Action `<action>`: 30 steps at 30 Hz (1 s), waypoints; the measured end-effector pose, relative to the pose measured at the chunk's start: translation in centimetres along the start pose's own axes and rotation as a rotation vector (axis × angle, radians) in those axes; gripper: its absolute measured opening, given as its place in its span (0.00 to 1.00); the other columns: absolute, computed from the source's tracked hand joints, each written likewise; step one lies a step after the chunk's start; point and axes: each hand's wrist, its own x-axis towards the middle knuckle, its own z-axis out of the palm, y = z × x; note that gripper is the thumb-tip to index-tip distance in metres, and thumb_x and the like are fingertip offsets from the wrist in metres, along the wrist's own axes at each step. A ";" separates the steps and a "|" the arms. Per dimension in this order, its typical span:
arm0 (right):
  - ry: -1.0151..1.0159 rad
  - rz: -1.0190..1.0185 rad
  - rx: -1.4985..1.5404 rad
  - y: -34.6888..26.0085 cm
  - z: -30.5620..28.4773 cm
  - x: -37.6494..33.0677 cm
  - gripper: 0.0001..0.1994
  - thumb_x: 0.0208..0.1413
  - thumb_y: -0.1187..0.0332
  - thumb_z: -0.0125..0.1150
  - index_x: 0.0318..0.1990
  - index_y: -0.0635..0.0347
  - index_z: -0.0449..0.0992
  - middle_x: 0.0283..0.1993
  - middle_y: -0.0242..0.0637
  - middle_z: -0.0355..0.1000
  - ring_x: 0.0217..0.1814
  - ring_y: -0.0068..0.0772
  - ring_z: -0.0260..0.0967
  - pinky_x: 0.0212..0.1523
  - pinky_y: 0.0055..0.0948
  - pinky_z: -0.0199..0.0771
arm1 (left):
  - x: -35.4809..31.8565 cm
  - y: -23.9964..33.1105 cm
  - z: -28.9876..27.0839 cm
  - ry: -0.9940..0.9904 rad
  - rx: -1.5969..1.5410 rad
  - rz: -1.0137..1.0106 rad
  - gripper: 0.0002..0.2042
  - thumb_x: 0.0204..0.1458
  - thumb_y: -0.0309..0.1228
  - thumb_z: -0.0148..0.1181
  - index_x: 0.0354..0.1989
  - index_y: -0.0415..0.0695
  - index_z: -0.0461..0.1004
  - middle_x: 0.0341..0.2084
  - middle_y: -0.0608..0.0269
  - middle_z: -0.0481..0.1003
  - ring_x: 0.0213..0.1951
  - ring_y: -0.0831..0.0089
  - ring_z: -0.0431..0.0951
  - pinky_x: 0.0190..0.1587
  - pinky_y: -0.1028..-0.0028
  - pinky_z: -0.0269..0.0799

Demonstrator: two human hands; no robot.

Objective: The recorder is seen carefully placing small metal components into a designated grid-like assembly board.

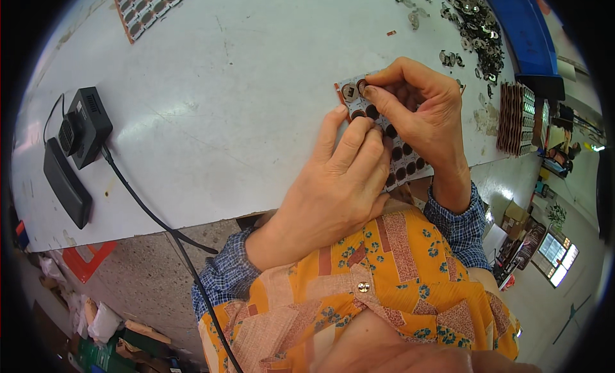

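Observation:
A narrow white panel with rows of dark round cells, like a circuit board sheet, lies under my hands near the table's front edge. In its top corner cell sits a shiny round metal piece. My left hand holds the panel down, one finger at its left edge, the others bent over the cells; its thumb is hidden. My right hand is closed, thumb and forefinger pinched at the cell beside that corner. Whatever lies between those fingertips is too covered to make out.
Small metal pieces lie heaped at the far right, beside a blue bin. Stacked panels stand at the right edge. Another panel is at the far left. A black device with a cable sits at left.

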 end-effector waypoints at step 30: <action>0.288 -0.130 -0.080 1.3 1.1 -2.1 0.10 0.61 0.82 0.75 0.49 0.63 0.87 0.38 0.27 0.81 0.35 0.12 0.74 0.33 0.16 0.71 | 0.3 -0.1 -0.7 -0.021 -0.027 -0.029 0.34 0.36 0.36 0.77 0.55 0.29 0.82 0.57 0.42 0.77 0.64 0.47 0.77 0.73 0.40 0.69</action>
